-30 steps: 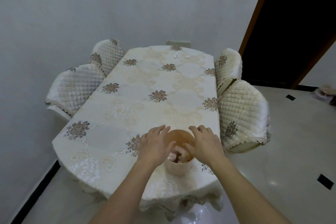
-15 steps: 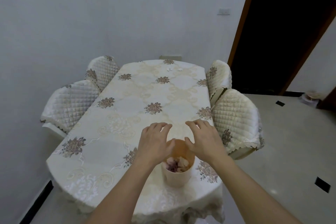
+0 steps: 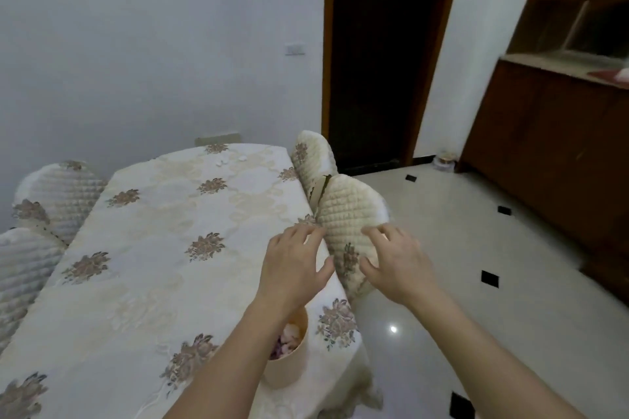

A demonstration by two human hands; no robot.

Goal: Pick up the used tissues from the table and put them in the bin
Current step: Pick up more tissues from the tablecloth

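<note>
Dining room, floral-clothed bench [image 3: 153, 248] | pale bin [image 3: 287, 371] stands on the bench near its right edge, partly under the left forearm, crumpled tissues [image 3: 290, 335] inside | left hand [image 3: 292, 269] and right hand [image 3: 396, 265] hover above, fingers spread, holding nothing | quilted chair [image 3: 347, 214] just behind them (white specks at the bench's far end, too small to tell)

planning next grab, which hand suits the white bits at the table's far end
Left, probably: the left hand is over the table, nearer the white bits; the right hand is past its edge, over a chair.
</note>
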